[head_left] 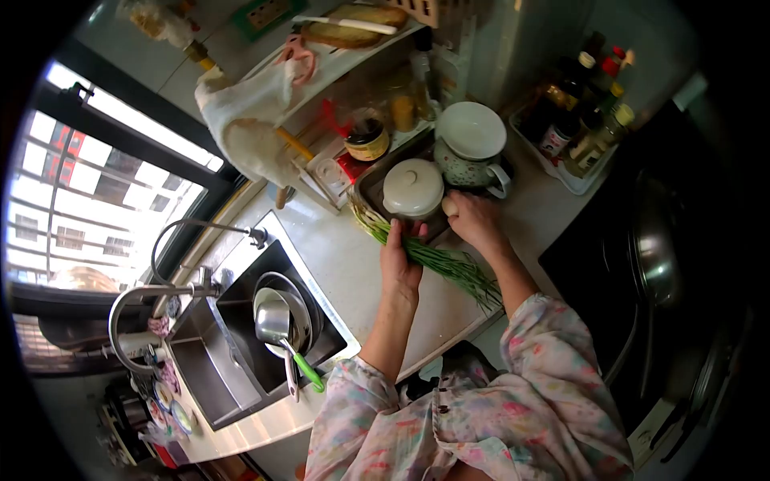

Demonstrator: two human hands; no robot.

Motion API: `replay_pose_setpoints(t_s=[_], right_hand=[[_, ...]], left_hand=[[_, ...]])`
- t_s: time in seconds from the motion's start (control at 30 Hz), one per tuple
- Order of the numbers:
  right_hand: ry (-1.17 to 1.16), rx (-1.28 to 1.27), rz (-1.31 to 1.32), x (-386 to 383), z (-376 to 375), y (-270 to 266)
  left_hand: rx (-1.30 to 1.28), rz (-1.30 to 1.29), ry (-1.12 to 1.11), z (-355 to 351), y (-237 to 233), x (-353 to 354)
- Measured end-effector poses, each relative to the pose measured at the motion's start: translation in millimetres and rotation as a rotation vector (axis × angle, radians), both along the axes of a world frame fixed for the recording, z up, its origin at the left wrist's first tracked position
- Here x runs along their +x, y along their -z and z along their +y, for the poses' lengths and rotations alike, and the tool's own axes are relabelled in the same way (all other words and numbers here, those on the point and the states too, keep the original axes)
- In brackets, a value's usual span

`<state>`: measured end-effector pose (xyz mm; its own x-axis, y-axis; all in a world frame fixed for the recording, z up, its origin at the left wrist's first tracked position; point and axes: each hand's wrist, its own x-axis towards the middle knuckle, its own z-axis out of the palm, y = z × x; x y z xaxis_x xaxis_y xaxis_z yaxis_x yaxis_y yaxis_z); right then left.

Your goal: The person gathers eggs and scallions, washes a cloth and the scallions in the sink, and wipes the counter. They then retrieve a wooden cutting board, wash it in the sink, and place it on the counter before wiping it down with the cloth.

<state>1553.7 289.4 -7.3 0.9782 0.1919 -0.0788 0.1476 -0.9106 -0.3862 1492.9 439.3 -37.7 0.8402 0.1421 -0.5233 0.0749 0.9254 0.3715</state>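
Observation:
My left hand (402, 260) is wrapped round a bunch of long green stalks (449, 267), held slanting above the counter, pale root ends to the upper left and dark green tips to the lower right. My right hand (475, 220) is closed on a small pale round thing (450, 207) beside the lidded pot. That pot (413, 187), cream-white with a knobbed lid, stands on a dark tray, just beyond both hands. Behind my right hand is a patterned jug (469, 170) with a white bowl (472, 129) on top.
At the left is a double sink (210, 370) holding bowls and a green-handled pan (273, 322). A shelf (321, 76) with a cloth and pink scissors stands at the back. Bottles (589, 144) fill a tray at the upper right, near a dark stove (593, 248).

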Motion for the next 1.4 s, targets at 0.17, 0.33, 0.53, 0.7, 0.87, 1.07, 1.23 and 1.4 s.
replay_pose_setpoints(t_s=[0.17, 0.33, 0.53, 0.7, 0.87, 1.07, 1.23, 1.4], right_hand=[[-0.293, 0.001, -0.098, 15.0, 5.4, -0.6], [-0.503, 0.1, -0.029, 27.4, 13.3, 3.4], [-0.453, 0.295, 0.089, 22.4, 7.2, 27.6], [-0.379, 0.279, -0.135, 10.6, 9.2, 34.2], [-0.329, 0.324, -0.463, -32.8, 26.2, 24.5], [-0.335, 0.454, -0.351, -122.4, 82.6, 12.5], [-0.407, 0.578, -0.157, -230.3, 185.3, -14.8], [-0.666, 0.739, -0.029, -328.5, 329.0, -27.1]], left_hand=[[0.059, -0.047, 0.004, 19.8, -1.7, 11.6], [0.132, -0.039, 0.005, 30.1, -10.7, -8.4], [0.162, -0.021, 0.076, 41.9, -28.6, -64.8], [0.148, -0.007, -0.067, 53.0, -44.4, -106.5], [0.185, -0.002, -0.167, 94.9, -58.9, -154.2], [0.216, 0.039, -0.259, 153.6, -75.0, -209.8], [0.194, -0.003, -0.263, 220.1, -64.8, -289.7], [0.385, 0.168, -0.279, 325.0, -86.5, -414.4]])
